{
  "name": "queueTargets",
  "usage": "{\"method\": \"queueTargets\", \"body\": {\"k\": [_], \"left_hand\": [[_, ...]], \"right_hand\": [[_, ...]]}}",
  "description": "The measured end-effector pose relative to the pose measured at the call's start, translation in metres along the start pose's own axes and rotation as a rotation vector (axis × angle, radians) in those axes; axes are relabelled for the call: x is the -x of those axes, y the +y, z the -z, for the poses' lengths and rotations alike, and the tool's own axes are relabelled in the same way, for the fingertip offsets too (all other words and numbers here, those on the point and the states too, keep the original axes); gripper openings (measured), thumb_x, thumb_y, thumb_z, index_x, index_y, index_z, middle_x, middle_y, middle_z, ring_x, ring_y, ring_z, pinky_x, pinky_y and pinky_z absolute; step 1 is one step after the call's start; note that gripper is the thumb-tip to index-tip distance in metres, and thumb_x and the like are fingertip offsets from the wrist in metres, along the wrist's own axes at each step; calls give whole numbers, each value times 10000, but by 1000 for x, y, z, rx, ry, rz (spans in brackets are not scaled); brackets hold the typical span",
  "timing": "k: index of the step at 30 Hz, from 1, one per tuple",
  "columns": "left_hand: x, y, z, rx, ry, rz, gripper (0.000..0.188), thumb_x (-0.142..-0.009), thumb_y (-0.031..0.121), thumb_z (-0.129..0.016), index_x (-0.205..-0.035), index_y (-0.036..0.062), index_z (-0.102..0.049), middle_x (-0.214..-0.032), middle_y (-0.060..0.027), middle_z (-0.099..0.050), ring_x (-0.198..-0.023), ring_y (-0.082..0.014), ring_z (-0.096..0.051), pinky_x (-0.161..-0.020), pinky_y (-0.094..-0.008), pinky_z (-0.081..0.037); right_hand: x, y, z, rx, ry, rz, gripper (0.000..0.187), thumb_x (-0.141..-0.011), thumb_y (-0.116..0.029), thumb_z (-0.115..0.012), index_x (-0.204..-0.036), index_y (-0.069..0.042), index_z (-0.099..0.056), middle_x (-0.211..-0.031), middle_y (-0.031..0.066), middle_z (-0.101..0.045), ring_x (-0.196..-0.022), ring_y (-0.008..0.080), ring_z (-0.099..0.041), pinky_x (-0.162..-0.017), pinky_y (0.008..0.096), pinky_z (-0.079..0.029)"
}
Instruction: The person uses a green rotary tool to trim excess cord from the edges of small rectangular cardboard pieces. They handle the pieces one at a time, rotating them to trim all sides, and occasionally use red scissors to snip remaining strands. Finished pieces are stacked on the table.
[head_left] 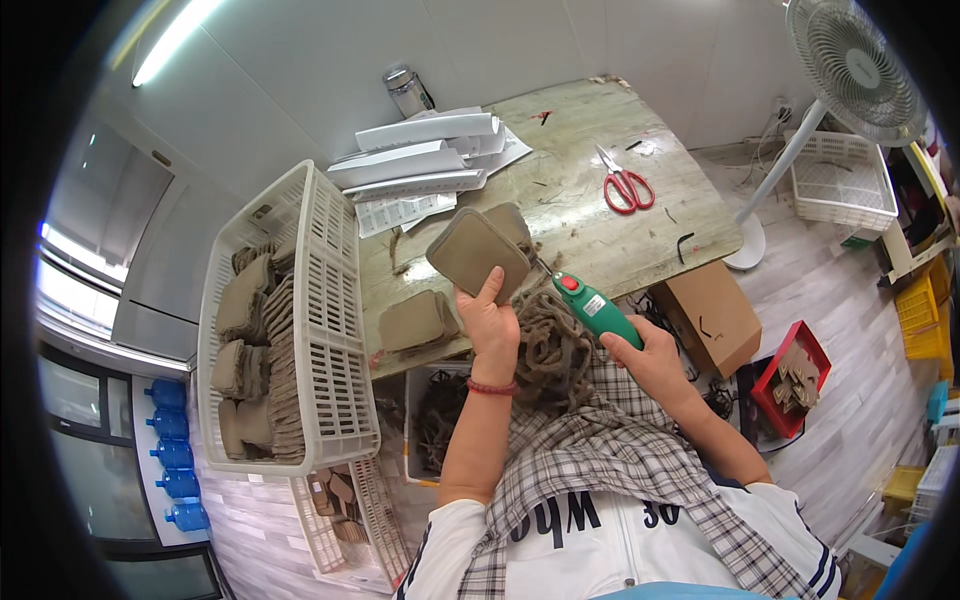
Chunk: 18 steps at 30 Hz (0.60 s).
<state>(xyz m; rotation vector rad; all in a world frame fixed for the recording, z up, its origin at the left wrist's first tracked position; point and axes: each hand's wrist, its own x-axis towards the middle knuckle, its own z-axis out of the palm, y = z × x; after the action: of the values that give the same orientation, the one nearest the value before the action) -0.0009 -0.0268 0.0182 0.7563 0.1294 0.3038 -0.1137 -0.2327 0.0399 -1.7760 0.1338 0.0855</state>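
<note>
My left hand (488,325) grips a tan square fabric pad (470,252) with rounded corners, thumb on its face. Behind it shows part of another tan pad (510,222); whether that one is also in my grip is unclear. My right hand (652,358) is wrapped round a green handheld electric tool (600,312) with a red button. Its thin metal tip points at the pad's right edge; contact cannot be made out. Below, a tangle of brown fabric trimmings (545,350) lies on my checked apron (580,440). A small stack of tan pads (412,322) rests on the table's near left.
A white slatted crate (335,350) full of pads stands left of the worn table (570,130). Red-handled scissors (628,190), papers (430,160) and a steel flask (408,92) are on the tabletop. Right: a cardboard box (710,320), red tray (770,385) and fan (855,75).
</note>
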Motion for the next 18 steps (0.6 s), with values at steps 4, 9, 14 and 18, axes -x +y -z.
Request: {"method": "queueTargets", "body": {"k": [4,9,14,18], "left_hand": [[12,-2,-10,54,46,4,458,-832,-107,-608,-1239,64,-490,-1196,-61,-578,-1088,-221,-572,-945,-370,-497],[15,-6,-13,74,64,23,461,-831,-116,-602,-1238,68,-489,-1206,-67,-575,-1089,-225,-578,-940,-369,-502],[19,-10,-10,79,42,51,458,-834,-123,-589,-1238,68,-488,-1204,-71,-577,-1085,-231,-583,-934,-367,-506],[26,-12,-10,71,1,80,474,-829,-125,-594,-1246,66,-473,-1191,-72,-577,-1064,-226,-589,-908,-357,-513]], "right_hand": [[5,-4,-1,13,-2,48,263,-879,-214,-670,-992,19,-619,-695,7,-586,-608,58,-519,-562,230,-438],[7,0,-3,40,14,86,270,-878,-217,-672,-995,21,-622,-685,8,-581,-604,59,-518,-557,230,-435],[9,-12,-1,-8,-19,23,318,-862,-273,-688,-1000,8,-634,-692,25,-602,-618,72,-538,-565,247,-440],[9,-17,-1,-30,-21,25,246,-884,-217,-664,-942,17,-613,-681,12,-582,-603,62,-521,-561,235,-439]]}}
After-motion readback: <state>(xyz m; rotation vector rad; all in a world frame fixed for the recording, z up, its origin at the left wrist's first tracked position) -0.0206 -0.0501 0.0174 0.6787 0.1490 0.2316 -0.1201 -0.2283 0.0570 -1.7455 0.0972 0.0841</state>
